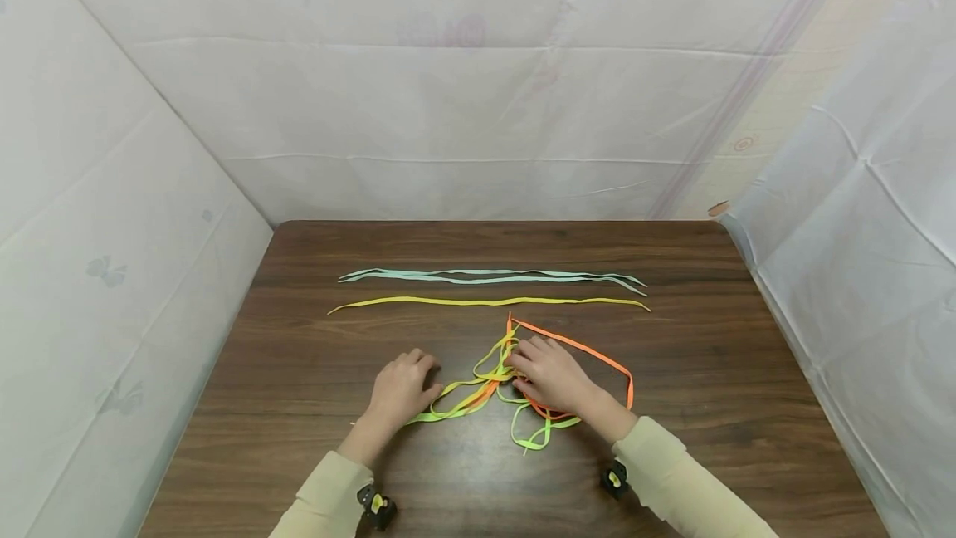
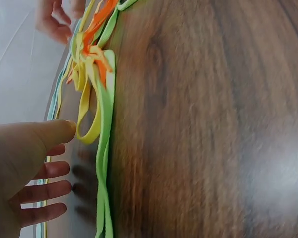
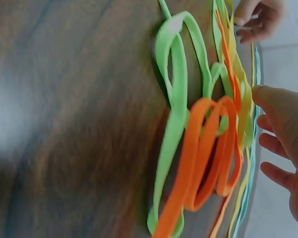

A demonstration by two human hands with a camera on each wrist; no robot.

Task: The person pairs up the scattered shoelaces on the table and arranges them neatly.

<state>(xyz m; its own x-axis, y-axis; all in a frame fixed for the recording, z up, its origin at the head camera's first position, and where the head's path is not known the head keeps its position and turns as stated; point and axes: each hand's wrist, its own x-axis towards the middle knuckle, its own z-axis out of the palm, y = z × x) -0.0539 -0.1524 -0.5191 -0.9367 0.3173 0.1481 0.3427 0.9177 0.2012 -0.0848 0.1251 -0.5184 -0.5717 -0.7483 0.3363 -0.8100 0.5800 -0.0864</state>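
A tangle of flat shoelaces lies on the table between my hands. It has a yellow shoelace (image 2: 84,106), a green shoelace (image 3: 179,74) and an orange shoelace (image 3: 189,153), looped over one another. My left hand (image 1: 399,388) is at the tangle's left side, its fingers apart and its thumb tip right by a yellow loop in the left wrist view. Over the tangle's right part is my right hand (image 1: 553,374), thumb tip at the yellow strands and the other fingers loosely spread. Part of the tangle is hidden under this hand in the head view.
Beyond the tangle, a single yellow shoelace (image 1: 478,302) stretches straight across the brown table (image 1: 299,247). Behind it run pale mint shoelaces (image 1: 478,280), side by side. White sheeting (image 1: 448,106) stands along the table's back and sides.
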